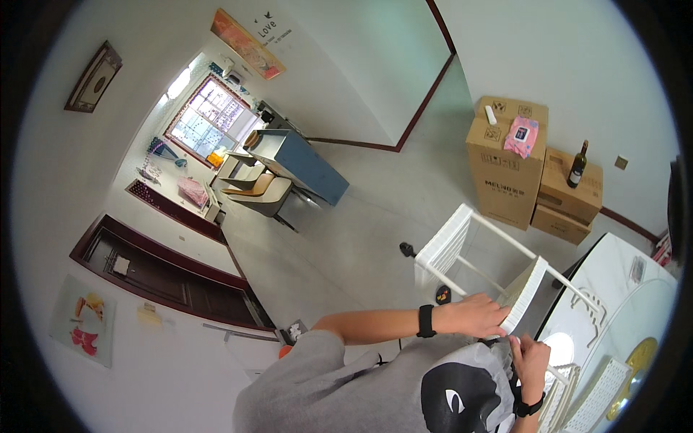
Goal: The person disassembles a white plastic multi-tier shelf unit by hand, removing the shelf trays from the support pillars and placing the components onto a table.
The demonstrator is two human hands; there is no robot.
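Observation:
A white plastic storage rack (487, 249), made of slatted tiers joined by round poles, is tilted in front of my body. My left hand (473, 315), with a black band at its wrist, is closed on the edge of the nearer tier. Close beside it, my right hand (530, 359) is closed with its thumb up at the lower end of the same rack. The exact part under the right fingers is mostly hidden. Below that hand, white slatted rack pieces (559, 397) and a white perforated panel (599, 397) lie by the table.
A marble-patterned table (603, 270) with a glass turntable (653, 307) stands at right, white hooks (592, 307) at its edge. Beyond are cardboard boxes (505, 184) bearing a pink wipes pack (521, 137) and a dark bottle (578, 164). Chairs (263, 196) flank a blue-grey counter (310, 169).

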